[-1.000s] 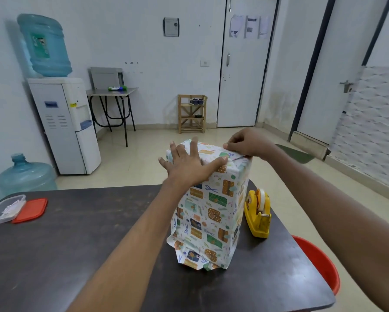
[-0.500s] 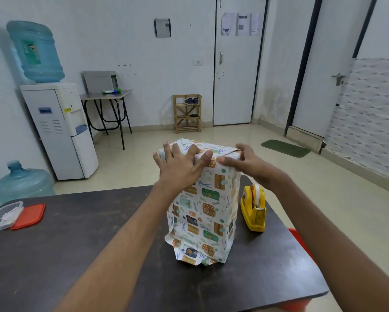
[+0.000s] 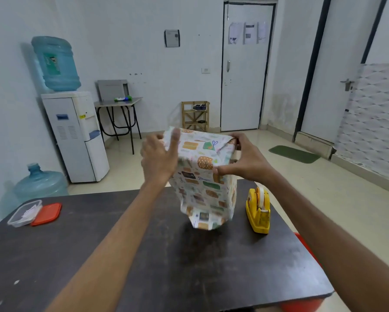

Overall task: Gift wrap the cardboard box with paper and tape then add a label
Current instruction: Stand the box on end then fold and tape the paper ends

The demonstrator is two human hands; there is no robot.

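Just left of the yellow tape dispenser (image 3: 259,210), the wrapped box (image 3: 203,176) tilts over the table (image 3: 189,278), the left hand (image 3: 159,158) pressed flat on its side and the right hand (image 3: 245,158) pinching its top corner; a weak squeeze could drop it, crushing the loose paper (image 3: 202,218) underneath

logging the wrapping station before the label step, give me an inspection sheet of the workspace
surface: dark table, scuffed, pale specks
job's things: gift-wrapped box tilted, lower paper end loose; yellow tape dispenser standing to its right, apart; no label seen
clutter: clear plastic container with red lid beside it, left edge
grips: left hand flat on box's left side, blurred; right hand gripping upper right edge
cables: nothing seen
surroundings: water dispenser, spare water bottle on floor, shoe rack, closed door, green mat
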